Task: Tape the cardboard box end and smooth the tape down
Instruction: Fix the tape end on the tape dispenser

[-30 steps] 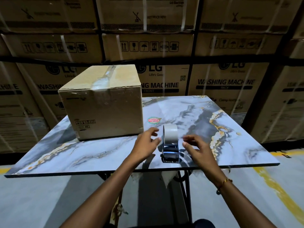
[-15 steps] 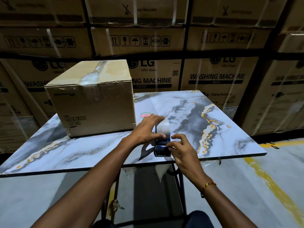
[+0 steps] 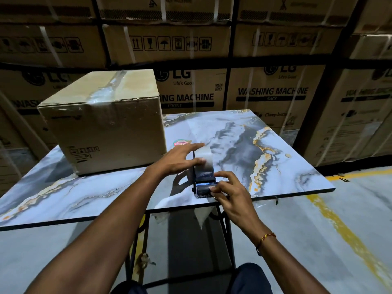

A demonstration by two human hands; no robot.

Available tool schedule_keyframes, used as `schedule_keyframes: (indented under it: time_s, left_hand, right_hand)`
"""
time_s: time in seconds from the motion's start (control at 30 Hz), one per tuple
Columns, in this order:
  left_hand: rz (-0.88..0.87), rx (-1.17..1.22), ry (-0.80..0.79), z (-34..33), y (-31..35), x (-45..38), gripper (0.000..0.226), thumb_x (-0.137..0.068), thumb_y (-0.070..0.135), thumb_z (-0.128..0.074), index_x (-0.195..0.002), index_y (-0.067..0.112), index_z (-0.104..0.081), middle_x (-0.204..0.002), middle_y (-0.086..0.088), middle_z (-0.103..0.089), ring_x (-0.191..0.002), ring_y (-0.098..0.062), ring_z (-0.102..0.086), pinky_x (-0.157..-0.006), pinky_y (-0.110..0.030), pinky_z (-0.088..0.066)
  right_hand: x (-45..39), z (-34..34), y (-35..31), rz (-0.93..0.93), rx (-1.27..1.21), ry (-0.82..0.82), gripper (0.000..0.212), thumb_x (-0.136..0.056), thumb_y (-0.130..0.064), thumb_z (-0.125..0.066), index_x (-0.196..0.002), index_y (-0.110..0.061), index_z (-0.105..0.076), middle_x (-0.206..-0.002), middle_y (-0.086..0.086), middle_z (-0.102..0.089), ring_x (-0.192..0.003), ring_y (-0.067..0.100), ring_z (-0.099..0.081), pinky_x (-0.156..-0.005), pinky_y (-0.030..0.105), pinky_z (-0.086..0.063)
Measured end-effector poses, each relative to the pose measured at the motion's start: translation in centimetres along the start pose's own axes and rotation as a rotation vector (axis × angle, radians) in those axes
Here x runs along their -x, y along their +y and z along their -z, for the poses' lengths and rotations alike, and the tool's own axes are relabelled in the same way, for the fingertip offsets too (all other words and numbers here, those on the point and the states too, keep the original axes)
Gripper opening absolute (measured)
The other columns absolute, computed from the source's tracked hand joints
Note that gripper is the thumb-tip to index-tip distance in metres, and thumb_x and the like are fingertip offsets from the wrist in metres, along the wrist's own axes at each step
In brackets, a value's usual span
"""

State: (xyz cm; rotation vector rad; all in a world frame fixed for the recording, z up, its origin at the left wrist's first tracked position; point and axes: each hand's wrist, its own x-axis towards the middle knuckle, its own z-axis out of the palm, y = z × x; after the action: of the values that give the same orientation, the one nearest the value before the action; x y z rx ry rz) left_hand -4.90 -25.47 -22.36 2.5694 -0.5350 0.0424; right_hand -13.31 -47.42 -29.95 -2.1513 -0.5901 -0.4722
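A brown cardboard box (image 3: pixel 106 128) stands on the left rear of the marble-patterned table (image 3: pixel 265 145), with clear tape along its top seam and partly down its near face. A tape dispenser (image 3: pixel 203 177) with a roll of clear tape stands upright near the table's front edge. My left hand (image 3: pixel 180 160) grips the roll from the left, thumb on its side and fingers over its top. At the dispenser's dark front end my right hand (image 3: pixel 229 194) pinches with its fingertips. The box is about a hand's width left of the dispenser.
Tall stacks of strapped washing machine cartons (image 3: pixel 265 92) form a wall just behind the table. A small round sticker (image 3: pixel 180 143) lies on the tabletop beside the box. Scraps of tape (image 3: pixel 201 217) hang from the table's front edge. Yellow floor lines (image 3: pixel 343 225) run at right.
Both hands have closed in on the dispenser: the left moved from beside the roll onto it, the right from open beside it to pinching its front end. The box has not moved.
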Motion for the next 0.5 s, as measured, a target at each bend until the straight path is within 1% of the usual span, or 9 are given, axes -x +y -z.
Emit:
schedule_keyframes:
  time_s: [0.07,0.2,0.27,0.33,0.4,0.43,0.5]
  left_hand:
    - [0.023,0.048,-0.017,-0.2,-0.3,-0.2,0.064,-0.092,0.064,-0.047,-0.149,0.038,-0.037,-0.159,0.004,-0.036,-0.144,-0.02,-0.035,-0.117,-0.046,-0.029]
    - [0.077,0.224,0.001,-0.7,-0.1,-0.4,0.053,-0.097,0.057,-0.044,-0.146,0.037,-0.043,-0.155,0.001,-0.042,-0.135,-0.021,-0.044,-0.109,-0.039,-0.034]
    - [0.106,0.3,0.016,-1.1,0.0,-0.5,0.051,-0.097,0.057,-0.043,-0.144,0.036,-0.045,-0.153,-0.001,-0.044,-0.135,-0.022,-0.044,-0.111,-0.041,-0.034]
    - [0.129,0.323,0.032,-1.4,0.2,-0.4,0.05,-0.098,0.057,-0.042,-0.143,0.038,-0.044,-0.153,-0.002,-0.043,-0.137,-0.023,-0.042,-0.11,-0.039,-0.034]
    - [0.135,0.328,0.026,-1.5,0.4,0.1,0.053,-0.097,0.06,-0.041,-0.146,0.042,-0.038,-0.157,0.0,-0.038,-0.142,-0.022,-0.038,-0.11,-0.037,-0.031]
    - [0.138,0.321,0.023,-1.6,0.5,0.4,0.057,-0.095,0.064,-0.04,-0.148,0.045,-0.033,-0.16,0.001,-0.035,-0.144,-0.022,-0.035,-0.113,-0.04,-0.03]
    - [0.134,0.224,0.064,-1.6,0.6,1.2,0.064,-0.093,0.068,-0.04,-0.151,0.046,-0.026,-0.163,0.002,-0.029,-0.148,-0.023,-0.028,-0.118,-0.047,-0.026]
  right_hand:
    - [0.1,0.4,0.0,-0.006,-0.025,-0.026,0.011,-0.089,-0.005,-0.069,-0.082,-0.013,-0.066,-0.134,-0.011,-0.054,-0.094,0.011,-0.07,-0.081,0.038,-0.06]
    - [0.6,1.1,-0.1,0.017,-0.051,-0.068,0.01,-0.088,-0.006,-0.07,-0.08,-0.01,-0.067,-0.142,-0.006,-0.054,-0.108,0.009,-0.066,-0.089,0.032,-0.056]
    - [0.7,1.4,-0.1,0.013,-0.069,-0.095,0.009,-0.088,-0.004,-0.07,-0.08,-0.008,-0.067,-0.144,-0.004,-0.054,-0.114,0.008,-0.063,-0.092,0.03,-0.055]
    - [0.5,1.6,-0.2,-0.023,-0.106,-0.117,0.008,-0.088,-0.004,-0.07,-0.081,-0.007,-0.068,-0.144,-0.006,-0.053,-0.112,0.004,-0.063,-0.093,0.027,-0.055]
    - [0.5,1.8,-0.5,-0.082,-0.168,-0.123,0.009,-0.09,-0.005,-0.069,-0.082,-0.009,-0.068,-0.142,-0.009,-0.053,-0.104,-0.002,-0.065,-0.089,0.023,-0.054]
    - [0.4,1.9,-0.7,-0.107,-0.191,-0.115,0.01,-0.09,-0.006,-0.068,-0.082,-0.011,-0.068,-0.139,-0.01,-0.054,-0.101,-0.004,-0.065,-0.088,0.022,-0.053]
    - [0.3,1.8,-1.2,-0.142,-0.222,-0.08,0.009,-0.092,-0.008,-0.066,-0.085,-0.013,-0.068,-0.134,-0.009,-0.056,-0.103,0.001,-0.066,-0.088,0.024,-0.054]
